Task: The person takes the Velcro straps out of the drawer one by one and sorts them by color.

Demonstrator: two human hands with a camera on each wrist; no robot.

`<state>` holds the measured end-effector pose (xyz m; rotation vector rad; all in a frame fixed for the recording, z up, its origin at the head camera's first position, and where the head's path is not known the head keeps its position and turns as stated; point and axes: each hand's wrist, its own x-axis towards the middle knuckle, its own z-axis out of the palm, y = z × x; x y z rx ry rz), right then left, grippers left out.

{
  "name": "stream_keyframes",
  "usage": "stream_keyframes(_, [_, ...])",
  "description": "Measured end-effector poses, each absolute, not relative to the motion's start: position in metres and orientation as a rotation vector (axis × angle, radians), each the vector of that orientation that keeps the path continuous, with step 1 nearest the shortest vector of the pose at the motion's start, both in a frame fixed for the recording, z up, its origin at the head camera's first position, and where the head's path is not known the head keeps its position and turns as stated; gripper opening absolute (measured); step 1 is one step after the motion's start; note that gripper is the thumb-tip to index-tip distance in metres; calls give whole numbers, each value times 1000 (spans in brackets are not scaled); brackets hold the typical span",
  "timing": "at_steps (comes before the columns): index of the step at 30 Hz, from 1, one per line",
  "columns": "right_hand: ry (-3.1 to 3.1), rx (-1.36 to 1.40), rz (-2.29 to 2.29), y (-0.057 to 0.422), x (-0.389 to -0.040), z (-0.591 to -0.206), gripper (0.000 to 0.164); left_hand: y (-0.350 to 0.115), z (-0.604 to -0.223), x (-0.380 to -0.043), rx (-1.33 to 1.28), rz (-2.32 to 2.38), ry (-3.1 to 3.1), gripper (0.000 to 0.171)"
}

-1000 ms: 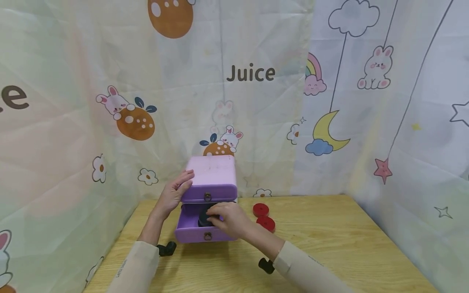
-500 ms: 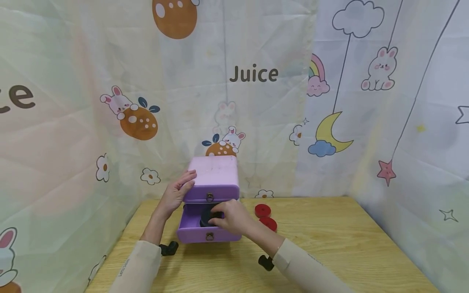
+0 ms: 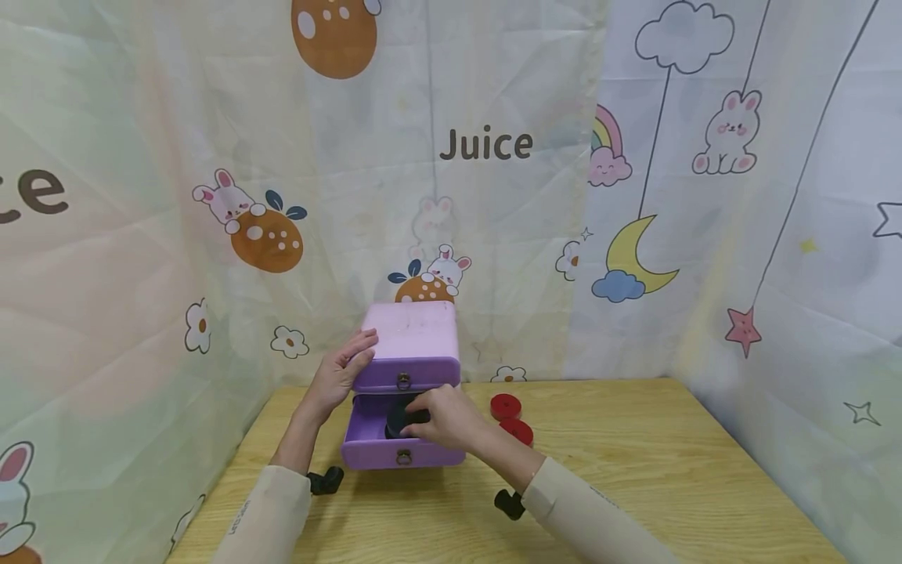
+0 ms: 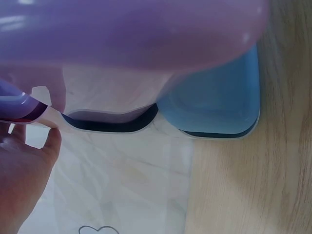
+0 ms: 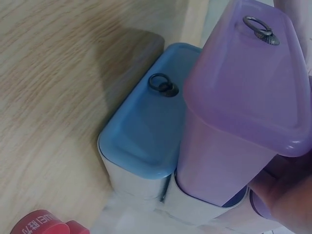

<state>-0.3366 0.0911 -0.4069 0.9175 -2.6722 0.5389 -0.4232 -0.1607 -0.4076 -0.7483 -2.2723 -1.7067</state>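
A small chest of drawers (image 3: 416,329) with a pink top stands on the table. Its purple middle drawer (image 3: 369,456) is pulled out, a ring pull on its front. Inside lies a black round disc (image 3: 396,421), partly covered by fingers. My right hand (image 3: 451,419) reaches into this drawer and holds the disc between curled fingers and thumb. My left hand (image 3: 337,374) rests against the chest's upper left edge, fingers over the top. Both wrist views show a closed blue drawer (image 5: 146,117) below the purple one. The right wrist view hides the right fingertips.
Two red discs (image 3: 506,406) lie on the wooden table (image 3: 620,454) right of the chest. One black bent piece (image 3: 327,480) lies near the left sleeve, another black piece (image 3: 509,504) beside the right sleeve. Printed curtains (image 3: 493,235) stand behind and at both sides.
The head view has shifted slightly, moving the scene a little to the right. Both hands keep their places on the chest and at the black disc.
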Motion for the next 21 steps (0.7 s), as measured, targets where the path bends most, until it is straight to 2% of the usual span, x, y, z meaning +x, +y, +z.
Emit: stream_keyframes(21, [-2766, 924, 631, 89, -342, -404, 19, -160, -406, -421, -760, -1711, -2258, 47])
